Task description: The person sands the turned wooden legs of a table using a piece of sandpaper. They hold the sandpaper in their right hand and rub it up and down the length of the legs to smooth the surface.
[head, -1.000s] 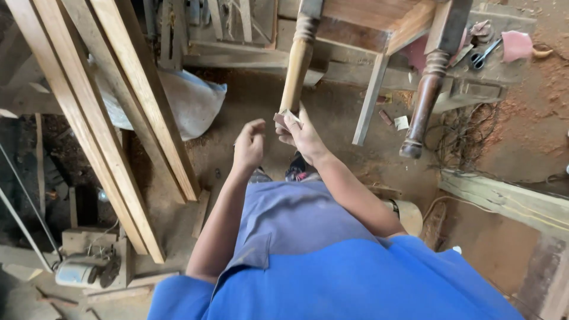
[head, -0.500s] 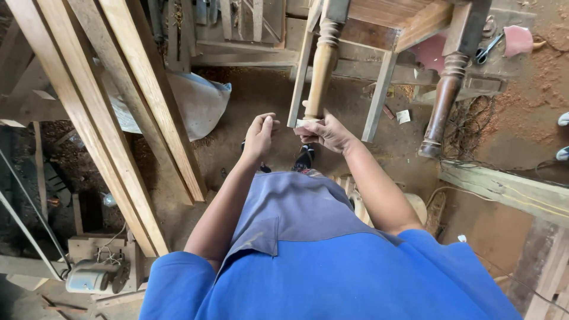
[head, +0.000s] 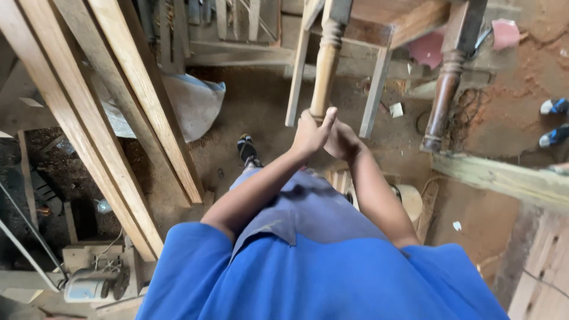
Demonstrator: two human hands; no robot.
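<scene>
A light turned wooden leg (head: 325, 71) of an unfinished table (head: 391, 21) hangs down in front of me. My left hand (head: 309, 135) is wrapped around the leg's lower end, thumb pointing up along it. My right hand (head: 345, 142) sits just right of and behind the left hand, at the tip of the leg, with its fingers hidden. I cannot see whether it holds anything. My blue shirt and grey shorts fill the lower part of the view, and my foot (head: 247, 148) rests on the sawdust floor.
Long planks (head: 118, 118) lean at the left, with a white sack (head: 195, 101) behind them. A dark turned leg (head: 441, 101) stands to the right. An electric motor (head: 89, 284) lies at lower left, a heavy beam (head: 504, 178) at right, another person's shoes (head: 554, 118) at far right.
My left hand has moved right and closed around the bottom of the light leg. My right hand has slipped behind it, and the small piece of sandpaper it held is out of sight.
</scene>
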